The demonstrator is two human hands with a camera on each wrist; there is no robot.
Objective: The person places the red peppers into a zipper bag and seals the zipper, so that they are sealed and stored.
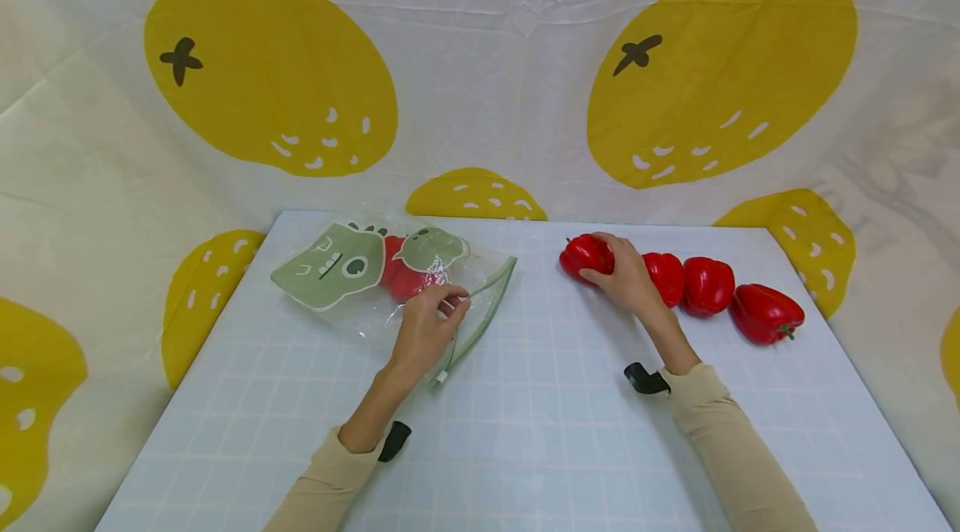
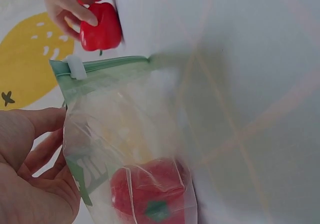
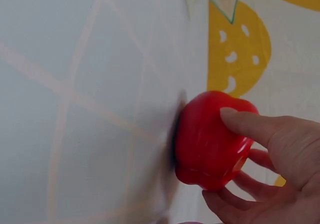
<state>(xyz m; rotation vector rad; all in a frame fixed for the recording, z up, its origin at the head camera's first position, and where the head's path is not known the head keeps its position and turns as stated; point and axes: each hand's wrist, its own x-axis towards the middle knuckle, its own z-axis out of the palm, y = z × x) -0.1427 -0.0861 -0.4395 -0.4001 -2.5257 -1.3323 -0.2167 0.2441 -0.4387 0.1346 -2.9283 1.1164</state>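
My left hand (image 1: 429, 328) pinches the upper edge of a clear zip bag (image 1: 360, 319) printed with green cartoon shapes. Inside the bag lies a red bell pepper (image 2: 150, 191), seen through the plastic. The bag's green zip strip (image 1: 491, 307) is spread apart, with a white slider (image 1: 441, 377) at its near end. To the right, my right hand (image 1: 626, 273) grips another red bell pepper (image 3: 212, 139) between thumb and fingers, close over the table. Its green stem points left in the head view.
Three more red bell peppers, a near one (image 1: 664, 278), a middle one (image 1: 708, 286) and a far-right one (image 1: 767, 313), stand in a row right of my right hand. The pale checked table (image 1: 525, 432) ends at a curtain (image 1: 487, 98) with yellow fruit prints.
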